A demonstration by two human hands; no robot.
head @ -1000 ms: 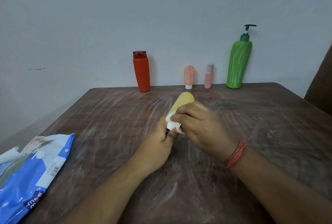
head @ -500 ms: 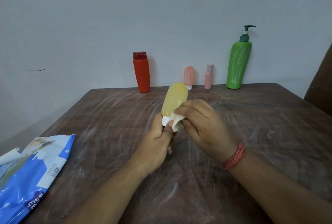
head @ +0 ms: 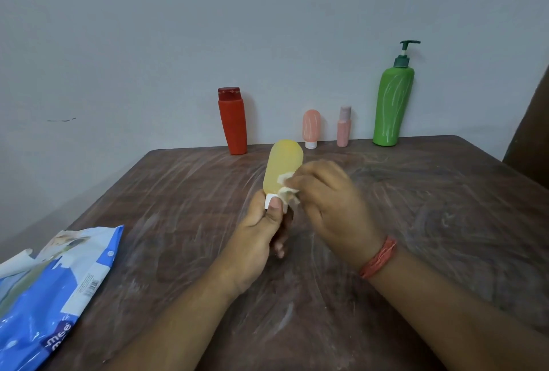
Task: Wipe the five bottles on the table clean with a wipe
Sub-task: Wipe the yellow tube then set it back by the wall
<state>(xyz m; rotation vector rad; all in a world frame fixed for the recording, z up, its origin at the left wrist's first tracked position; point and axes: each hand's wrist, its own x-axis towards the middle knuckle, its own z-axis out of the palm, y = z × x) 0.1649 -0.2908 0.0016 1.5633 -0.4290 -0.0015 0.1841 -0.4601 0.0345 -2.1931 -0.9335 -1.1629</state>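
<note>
Holding the yellow bottle (head: 282, 166) cap-down, the left hand (head: 258, 231) pinches its white cap. Its long axis points twelve o'clock; the right hand (head: 329, 204) pinches the wipe (head: 285, 186) against its three o'clock side

Pale grey wall (head: 148, 28); streaked brown table (head: 430, 222); maybe door, right edge (head: 531, 144).

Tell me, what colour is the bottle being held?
Yellow bottle with a white cap, seen in the head view.
</note>
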